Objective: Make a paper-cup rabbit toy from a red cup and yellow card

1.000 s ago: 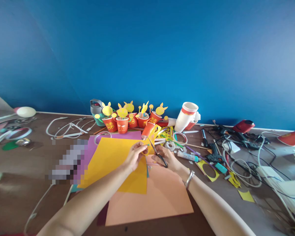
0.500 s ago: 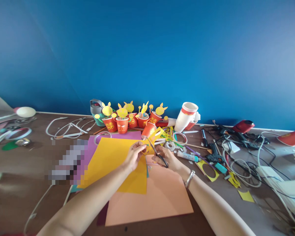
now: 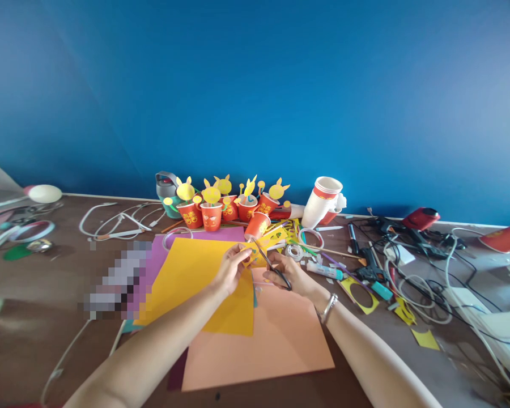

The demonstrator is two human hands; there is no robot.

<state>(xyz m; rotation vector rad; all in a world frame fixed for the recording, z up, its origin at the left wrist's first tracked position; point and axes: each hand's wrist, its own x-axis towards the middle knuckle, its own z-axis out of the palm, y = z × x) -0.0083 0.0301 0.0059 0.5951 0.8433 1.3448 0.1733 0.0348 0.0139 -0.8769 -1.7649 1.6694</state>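
Note:
My left hand (image 3: 233, 267) pinches a small piece of yellow paper (image 3: 259, 258) between thumb and fingers. In my right hand (image 3: 291, 273) is a pair of scissors (image 3: 276, 271) with dark handles, its blades pointing up and left against the yellow paper. Whether the blades are parted is hard to make out. Both hands are above a yellow sheet (image 3: 195, 289) and a peach sheet (image 3: 259, 357) that overlap on the table. Just beyond the blades a red paper cup (image 3: 257, 225) lies tilted.
Red cups with yellow paper figures (image 3: 211, 216) stand along the blue wall. Stacked white cups (image 3: 322, 201) lean to their right. Farther right are a glue stick (image 3: 325, 270), a black glue gun (image 3: 369, 265), tangled cables and a power strip (image 3: 484, 323). A purple sheet (image 3: 157, 266) lies left.
The yellow paper has shifted in my left hand, and its upper part now sits lower, uncovering more of the tilted cup. Both hands have stayed nearly in place.

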